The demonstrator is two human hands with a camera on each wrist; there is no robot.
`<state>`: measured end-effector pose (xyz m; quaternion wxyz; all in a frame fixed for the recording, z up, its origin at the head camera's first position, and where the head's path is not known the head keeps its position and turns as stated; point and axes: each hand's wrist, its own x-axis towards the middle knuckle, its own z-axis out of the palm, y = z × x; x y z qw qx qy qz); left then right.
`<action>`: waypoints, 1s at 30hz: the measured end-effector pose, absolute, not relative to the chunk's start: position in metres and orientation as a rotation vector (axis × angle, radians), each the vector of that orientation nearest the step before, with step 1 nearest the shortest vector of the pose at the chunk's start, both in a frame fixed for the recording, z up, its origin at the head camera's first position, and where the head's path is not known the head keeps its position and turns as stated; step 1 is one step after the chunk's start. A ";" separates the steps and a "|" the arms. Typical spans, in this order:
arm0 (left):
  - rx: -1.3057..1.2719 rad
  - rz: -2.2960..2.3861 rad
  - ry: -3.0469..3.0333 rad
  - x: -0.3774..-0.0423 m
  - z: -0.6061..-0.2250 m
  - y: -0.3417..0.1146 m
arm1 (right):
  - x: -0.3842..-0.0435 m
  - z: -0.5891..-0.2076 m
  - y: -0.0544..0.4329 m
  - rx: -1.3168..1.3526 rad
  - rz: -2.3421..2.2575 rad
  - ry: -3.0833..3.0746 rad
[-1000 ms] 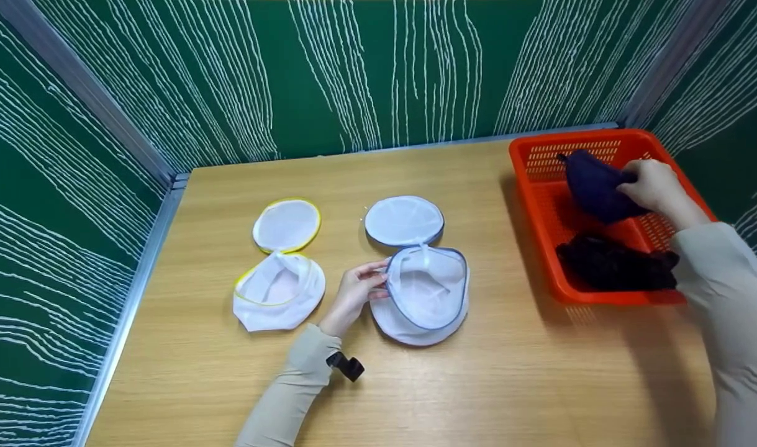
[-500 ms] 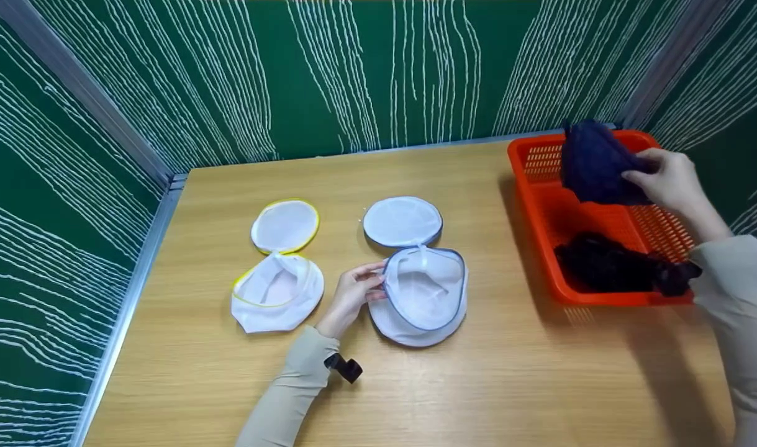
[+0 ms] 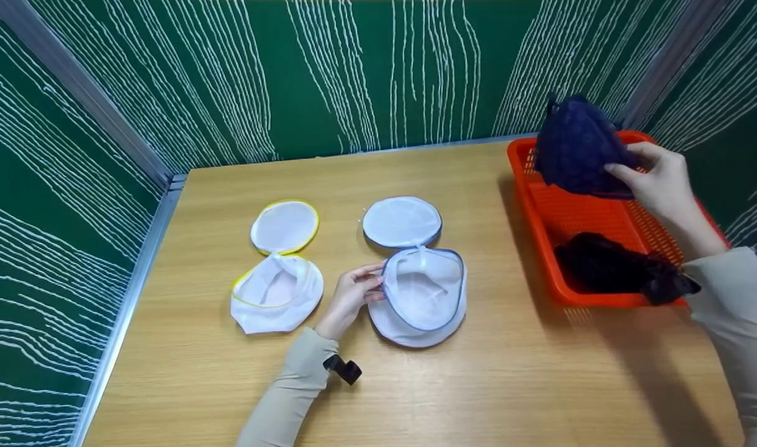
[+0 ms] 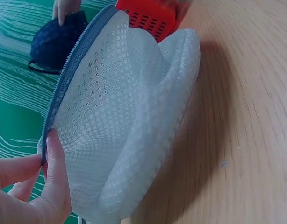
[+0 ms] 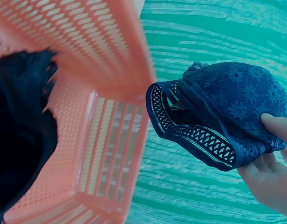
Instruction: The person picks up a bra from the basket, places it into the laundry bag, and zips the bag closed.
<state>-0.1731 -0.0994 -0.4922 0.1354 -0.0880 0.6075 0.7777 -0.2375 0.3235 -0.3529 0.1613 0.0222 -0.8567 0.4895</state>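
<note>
- Got green walls all round the back and sides, scribbled over with wobbly white lines, plus a wood-look table filling the middle and bottom of the head view.
- In the right hand, upper right of the head view: a navy lace bra, clamped between thumb and fingers. Held up high enough to overlap the far rim of the basket on screen.
- In the left hand, near the middle: the rim of a blue-trimmed mesh bag, pinched between thumb and fingertips.
- Only readable up close in the right wrist view: flower pattern on the cup, a ladder-like openwork band at the left end, thumb on top with fingers underneath.
- Only in the left wrist view: actual zip teeth along that blue-grey rim, honeycomb-style mesh, and a shadow on the wood beside the bag.
- Only in the head view: a second, yellow-trimmed mesh bag, left of centre, lid flipped back toward the top of the frame. Same deal with the blue one's lid.
- Container-wise: an orange-red basket at right with black fabric bunched at its near end, partly overlapping the near rim. Both bags unzipped, showing pale inner mesh and folds.
</note>
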 end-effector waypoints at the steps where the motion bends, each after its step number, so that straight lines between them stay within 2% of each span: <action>1: -0.258 2.255 1.757 -0.173 -0.492 -0.100 | -0.236 -0.352 0.320 0.068 1.416 -2.433; 14: -0.261 2.249 1.755 -0.173 -0.494 -0.101 | -0.216 -0.342 0.277 0.286 1.578 -2.301; 30: -0.338 2.249 1.737 -0.174 -0.493 -0.101 | -0.188 -0.352 0.236 0.635 1.988 -2.055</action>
